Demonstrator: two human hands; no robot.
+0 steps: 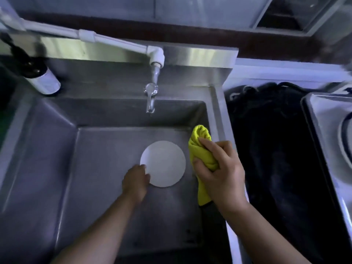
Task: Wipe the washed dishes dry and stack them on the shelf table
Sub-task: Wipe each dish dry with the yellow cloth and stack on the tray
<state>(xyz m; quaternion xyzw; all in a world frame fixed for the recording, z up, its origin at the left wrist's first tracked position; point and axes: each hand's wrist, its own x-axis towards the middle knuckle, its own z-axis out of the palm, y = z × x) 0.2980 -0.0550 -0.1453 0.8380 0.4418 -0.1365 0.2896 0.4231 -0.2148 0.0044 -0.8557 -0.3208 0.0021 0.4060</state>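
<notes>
One plate (163, 164) is all that shows of the washed dishes, and both hands are on or beside it. The left hand (136, 180) reaches down to the plate's rim at about 8 o'clock, with its fingers bent against the edge. Whether they have closed round the rim or only touch it cannot be told from above. The right hand (219, 172) hovers just beside the plate at its 3 o'clock, fingers and thumb curled tightly round a bunched yellow cloth (202, 155) whose tail hangs below the palm. The cloth is apart from the plate, so wiping looks not yet begun on this piece. The plate lies flat on the floor of the steel sink (38, 149), a little toward 3 o'clock from its middle, with the tap (151, 96) above it at 12 o'clock showing no running water. A dark bottle (38, 77) stands at the sink's 10 o'clock corner, and a dark tub (276, 149) sits beyond the rim at 3 o'clock. No shelf table or stack is in view, so how many dishes are finished cannot be judged. For this plate, lifting, drying and stacking all seem left to do.
</notes>
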